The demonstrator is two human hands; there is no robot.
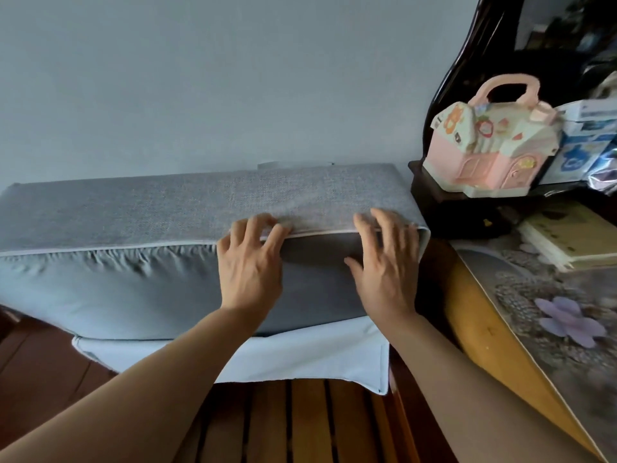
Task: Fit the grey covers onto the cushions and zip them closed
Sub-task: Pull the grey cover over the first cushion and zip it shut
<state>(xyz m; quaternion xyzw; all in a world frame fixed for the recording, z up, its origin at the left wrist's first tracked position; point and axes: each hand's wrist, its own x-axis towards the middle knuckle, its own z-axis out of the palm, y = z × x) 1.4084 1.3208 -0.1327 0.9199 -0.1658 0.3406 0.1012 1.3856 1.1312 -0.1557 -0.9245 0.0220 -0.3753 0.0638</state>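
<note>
A long cushion in a grey woven cover [187, 205] lies on a wooden slatted bench, against the wall. Its front side panel [117, 289] is smooth grey-blue fabric, gathered under the piped edge. My left hand [250, 262] pinches the cover's piped edge with curled fingers near the middle. My right hand [387, 259] lies over the same edge near the right corner, fingers spread on the top and thumb against the darker front panel [320, 262]. A pale fabric flap [300, 359] hangs out under the cushion. No zip slider is visible.
The wooden slatted bench [300, 426] shows in front of the cushion. To the right, a table with a floral cloth [551, 312] holds books [567, 235]. A pink toy house [490, 142] and boxes stand on a dark stand [434, 202].
</note>
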